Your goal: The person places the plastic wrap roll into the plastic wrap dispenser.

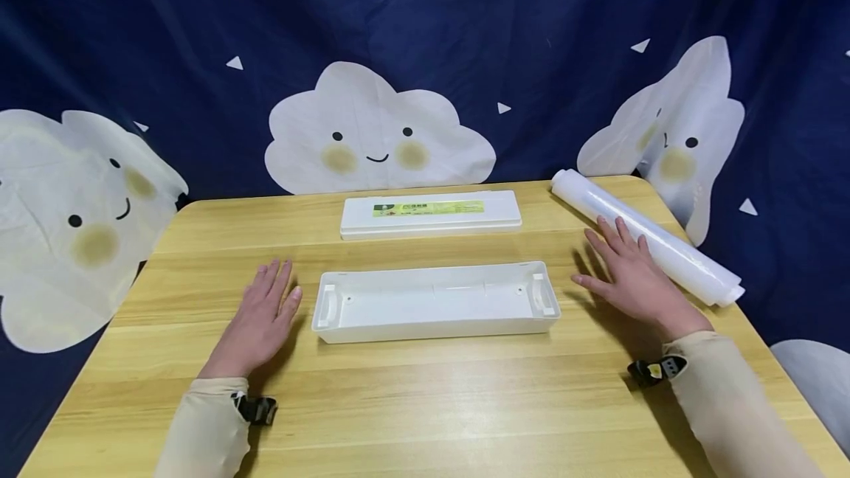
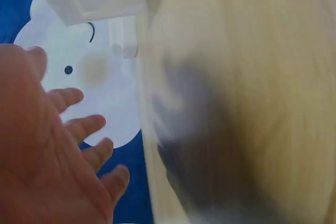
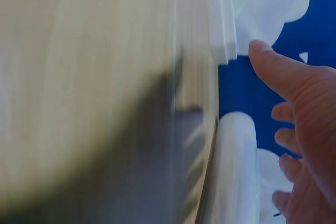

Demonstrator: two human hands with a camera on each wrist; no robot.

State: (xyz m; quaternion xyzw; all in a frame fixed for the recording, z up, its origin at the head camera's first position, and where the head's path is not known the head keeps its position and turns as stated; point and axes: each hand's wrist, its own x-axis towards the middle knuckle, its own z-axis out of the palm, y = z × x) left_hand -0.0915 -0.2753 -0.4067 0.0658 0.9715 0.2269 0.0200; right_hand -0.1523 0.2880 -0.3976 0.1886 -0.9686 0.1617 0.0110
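Note:
Between the two hands sits a long white plastic box (image 1: pixel 434 329), its open top facing up and a curved holder at each end. My left hand (image 1: pixel 255 319) is held over the table to the left of the box, fingers extended, touching nothing. On the other side, my right hand (image 1: pixel 634 279) hovers with spread fingers between the box and a roll of cling film (image 1: pixel 647 234). The roll lies slanted on the table's right. Farther back lies a white lid (image 1: pixel 432 223) with a green and yellow label. In the right wrist view the roll (image 3: pixel 233 166) appears beyond the palm.
Everything lies on a light wooden table (image 1: pixel 425 404). A dark blue curtain (image 1: pixel 425 13) printed with white smiling clouds hangs right behind its back edge and along both sides.

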